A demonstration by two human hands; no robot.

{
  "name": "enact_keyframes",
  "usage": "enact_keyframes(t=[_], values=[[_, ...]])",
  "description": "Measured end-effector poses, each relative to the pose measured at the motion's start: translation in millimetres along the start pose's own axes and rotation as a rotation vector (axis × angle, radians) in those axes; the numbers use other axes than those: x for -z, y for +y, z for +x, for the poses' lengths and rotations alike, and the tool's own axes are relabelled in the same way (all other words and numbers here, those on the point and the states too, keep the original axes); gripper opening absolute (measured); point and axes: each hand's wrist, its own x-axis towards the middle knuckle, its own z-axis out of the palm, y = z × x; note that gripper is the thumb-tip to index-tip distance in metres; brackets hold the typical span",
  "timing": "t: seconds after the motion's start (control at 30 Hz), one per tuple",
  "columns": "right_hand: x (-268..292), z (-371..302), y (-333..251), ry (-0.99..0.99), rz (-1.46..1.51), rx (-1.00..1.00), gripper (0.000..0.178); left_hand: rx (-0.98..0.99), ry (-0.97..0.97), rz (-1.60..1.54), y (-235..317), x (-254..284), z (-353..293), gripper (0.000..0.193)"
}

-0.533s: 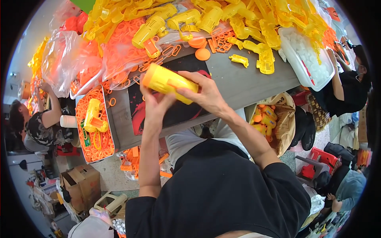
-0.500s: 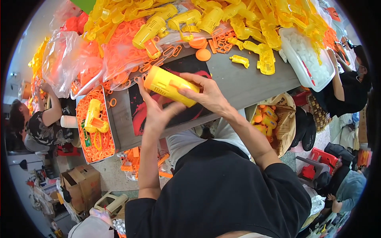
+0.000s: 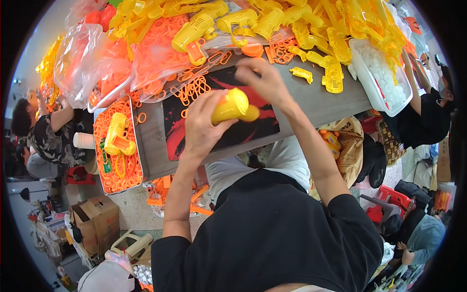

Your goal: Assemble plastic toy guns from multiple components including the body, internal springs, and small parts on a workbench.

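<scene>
Head view: left hand (image 3: 202,127) closed around a yellow toy body (image 3: 228,105), lifted above the dark red-patterned mat (image 3: 255,129), rounded end toward the right. Right hand (image 3: 262,80) apart from it, fingers curled, motion-blurred; cannot tell whether it holds anything.

Risk, as judged: smooth, round body held on one side only; a loose grip or a knock from the right hand could make it roll out and drop onto the mat. A low sweep by either hand could scatter the orange links (image 3: 191,91) at the mat's far edge.

Farther out on the table (image 3: 323,104): orange disc (image 3: 252,50), loose yellow shell (image 3: 333,77), heap of yellow shells (image 3: 357,17) crowding the far side and blocking reach there. Left, tray (image 3: 137,141) of orange rings; right, white bin (image 3: 400,107) of pale pieces; below it, paper sack (image 3: 351,151).
</scene>
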Motion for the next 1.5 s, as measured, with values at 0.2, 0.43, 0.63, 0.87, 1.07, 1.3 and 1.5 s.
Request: enact_keyframes(t=[0.2, 0.43, 0.63, 0.87, 1.07, 1.3, 1.5], values=[[4.2, 30.1, 99.2, 0.307, -1.085, 0.069, 0.053, 0.264, 0.095, -0.553, -19.5, -25.6, -14.1, 0.078], [31.9, 26.4, 88.2, 0.349, -0.545, -0.124, 0.031, 0.092, 0.172, -0.379, -26.8, -33.5, -1.7, 0.069], [4.8, -29.6, -3.6, 0.403, -0.624, 0.323, 0.029, 0.101, 0.171, -0.331, -7.3, -42.6, 11.8, 0.066], [-8.9, -67.8, -10.4, 0.222, -0.487, 0.456, 0.032, 0.064, 0.138, -0.301, -12.9, -56.5, 17.8, 0.076], [10.6, -74.4, -10.1, 0.173, -0.375, 0.333, 0.028, 0.018, 0.087, -0.295, 6.9, -57.5, 22.5, 0.084], [23.5, -54.5, -16.5, 0.155, -0.002, 0.042, 0.033, -0.131, -0.065, -0.328, 26.1, -54.3, 19.7, 0.070], [8.4, -50.8, -13.7, -0.263, -0.139, 0.104, 0.030, -0.116, -0.086, -0.259, 14.7, -67.6, -0.6, 0.067]])
